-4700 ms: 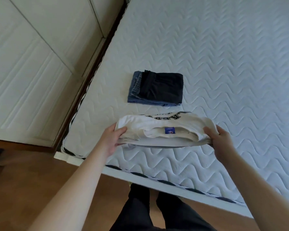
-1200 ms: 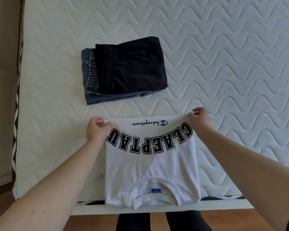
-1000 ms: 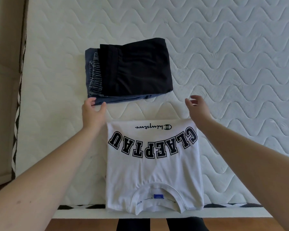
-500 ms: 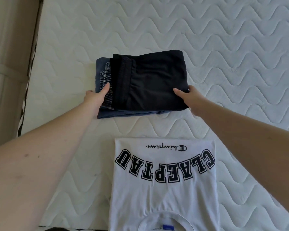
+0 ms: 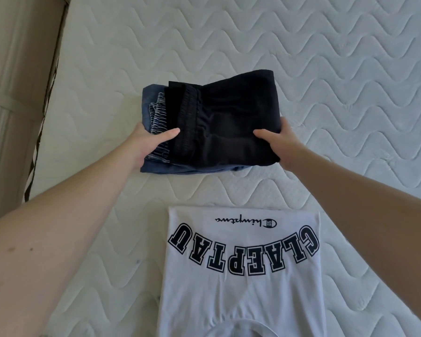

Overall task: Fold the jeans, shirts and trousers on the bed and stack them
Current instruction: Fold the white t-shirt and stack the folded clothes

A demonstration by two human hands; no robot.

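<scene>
A small stack lies mid-bed: folded black trousers (image 5: 231, 120) on top of folded blue jeans (image 5: 153, 103). My left hand (image 5: 148, 142) grips the stack's left side, thumb on top and fingers under the denim. My right hand (image 5: 277, 144) grips the right side the same way, thumb on the black cloth. The stack's near edge looks slightly raised off the mattress. Nearer to me a folded white T-shirt (image 5: 243, 283) with black block letters lies flat, untouched.
The white quilted mattress (image 5: 338, 81) fills most of the view. Its left edge (image 5: 49, 81) runs beside a beige panelled wardrobe (image 5: 10, 93). Bare mattress lies to the right of and beyond the stack.
My hands let go of the T-shirt's far corners, reached forward and closed on both sides of the jeans-and-trousers stack. The camera moved forward, so the T-shirt sits lower in view.
</scene>
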